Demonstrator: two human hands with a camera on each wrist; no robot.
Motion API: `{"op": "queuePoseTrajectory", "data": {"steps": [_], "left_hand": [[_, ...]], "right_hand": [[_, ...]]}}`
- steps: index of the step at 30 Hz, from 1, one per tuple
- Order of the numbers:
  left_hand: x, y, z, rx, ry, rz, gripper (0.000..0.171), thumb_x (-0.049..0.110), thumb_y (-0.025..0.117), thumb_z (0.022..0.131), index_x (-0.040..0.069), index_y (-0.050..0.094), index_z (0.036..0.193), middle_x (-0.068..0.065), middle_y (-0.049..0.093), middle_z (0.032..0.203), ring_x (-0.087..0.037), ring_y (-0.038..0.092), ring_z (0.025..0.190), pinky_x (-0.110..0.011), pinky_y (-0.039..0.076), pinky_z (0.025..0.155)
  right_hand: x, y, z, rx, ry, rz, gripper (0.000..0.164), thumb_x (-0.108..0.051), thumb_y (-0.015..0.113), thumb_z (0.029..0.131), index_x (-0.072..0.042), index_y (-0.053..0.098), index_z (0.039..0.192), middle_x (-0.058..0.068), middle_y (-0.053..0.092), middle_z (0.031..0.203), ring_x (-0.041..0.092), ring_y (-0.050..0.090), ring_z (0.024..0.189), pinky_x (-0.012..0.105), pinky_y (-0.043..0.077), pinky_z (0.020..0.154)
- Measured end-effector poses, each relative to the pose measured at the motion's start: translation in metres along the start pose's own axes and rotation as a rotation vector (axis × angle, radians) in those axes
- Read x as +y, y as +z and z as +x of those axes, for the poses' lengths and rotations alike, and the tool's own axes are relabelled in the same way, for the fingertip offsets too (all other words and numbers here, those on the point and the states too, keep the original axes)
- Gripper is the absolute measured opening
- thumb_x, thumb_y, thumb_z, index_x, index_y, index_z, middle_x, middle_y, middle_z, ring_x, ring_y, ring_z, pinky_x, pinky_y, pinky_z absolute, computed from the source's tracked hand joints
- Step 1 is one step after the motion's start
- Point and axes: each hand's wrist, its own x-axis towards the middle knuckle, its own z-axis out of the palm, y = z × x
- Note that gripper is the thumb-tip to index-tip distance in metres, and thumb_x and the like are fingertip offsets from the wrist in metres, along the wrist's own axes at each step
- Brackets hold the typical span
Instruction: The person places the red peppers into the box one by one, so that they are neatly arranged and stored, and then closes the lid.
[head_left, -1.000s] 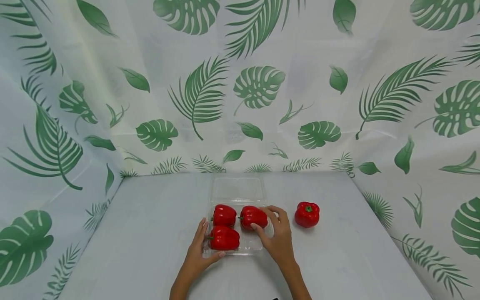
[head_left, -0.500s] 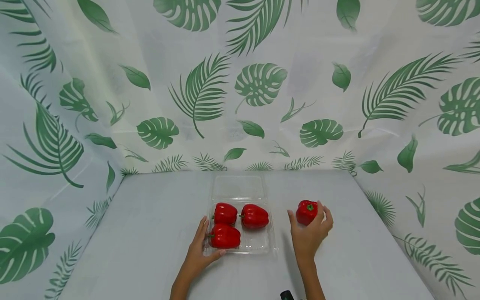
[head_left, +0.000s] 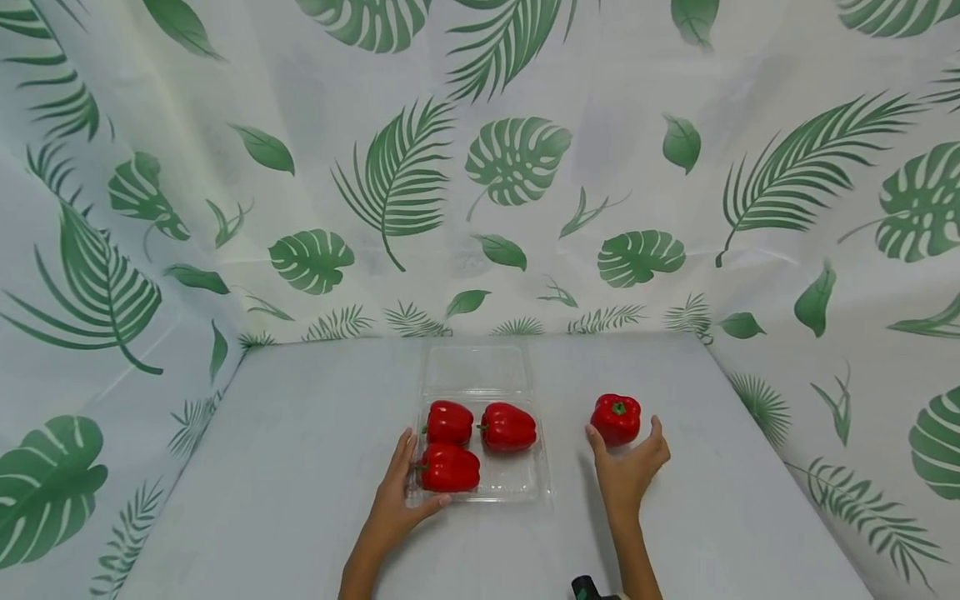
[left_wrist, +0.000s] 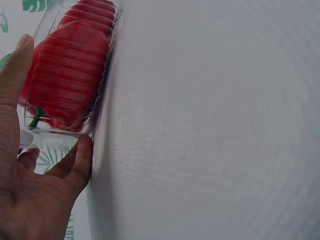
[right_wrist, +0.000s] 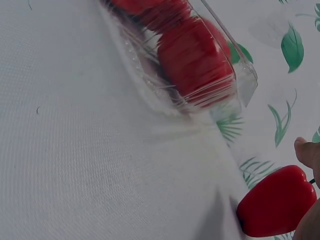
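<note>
Touching one tray (head_left: 512, 479), three peppers (head_left: 450, 467) inside: left grip (head_left: 396, 502), apart; right grip (head_left: 627, 475), apart, beside fourth pepper (head_left: 616, 422).

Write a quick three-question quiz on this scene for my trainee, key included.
1. How many red peppers lie in the clear container?
2. True or false: the container is closed.
3. Fill in: the loose pepper on the table is nearest the person's ____.

Key:
1. Three.
2. False; its lid lies open at the far side.
3. right hand.
</note>
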Motion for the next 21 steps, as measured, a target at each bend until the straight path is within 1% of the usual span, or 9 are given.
{"op": "queuePoseTrajectory", "data": {"steps": [3, 9, 17, 21], "left_hand": [[0.001, 0.0, 0.001, 0.002, -0.003, -0.002, 0.106, 0.046, 0.082, 0.073, 0.017, 0.023, 0.156, 0.0, 0.015, 0.165, -0.033, 0.022, 0.15, -0.056, 0.038, 0.109], [0.001, 0.0, 0.001, 0.001, 0.004, -0.021, 0.105, 0.045, 0.082, 0.074, 0.017, 0.024, 0.156, 0.0, 0.016, 0.165, -0.034, 0.02, 0.15, -0.058, 0.036, 0.11], [0.001, 0.0, 0.001, 0.008, 0.003, -0.005, 0.106, 0.047, 0.082, 0.073, 0.017, 0.024, 0.156, 0.0, 0.016, 0.165, -0.034, 0.022, 0.15, -0.058, 0.037, 0.11], [0.001, 0.0, 0.0, 0.008, 0.003, -0.001, 0.106, 0.047, 0.082, 0.073, 0.016, 0.024, 0.156, -0.001, 0.016, 0.165, -0.034, 0.022, 0.149, -0.057, 0.036, 0.11]], "right_hand": [[0.003, 0.002, 0.002, -0.023, -0.009, 0.037, 0.097, -0.018, 0.079, 0.079, -0.005, 0.016, 0.152, 0.025, 0.021, 0.151, 0.039, 0.023, 0.142, 0.071, 0.035, 0.106], [0.007, 0.006, 0.004, -0.045, -0.031, 0.058, 0.096, -0.014, 0.078, 0.079, -0.002, 0.016, 0.151, 0.026, 0.022, 0.151, 0.041, 0.024, 0.141, 0.07, 0.035, 0.106], [0.014, 0.011, 0.006, -0.056, -0.029, 0.058, 0.098, -0.013, 0.079, 0.079, -0.005, 0.015, 0.153, 0.021, 0.023, 0.154, 0.038, 0.023, 0.144, 0.067, 0.034, 0.109], [0.016, 0.014, 0.006, -0.054, -0.04, 0.073, 0.097, -0.011, 0.079, 0.079, -0.005, 0.015, 0.152, 0.021, 0.024, 0.154, 0.037, 0.023, 0.145, 0.066, 0.033, 0.11]]}}
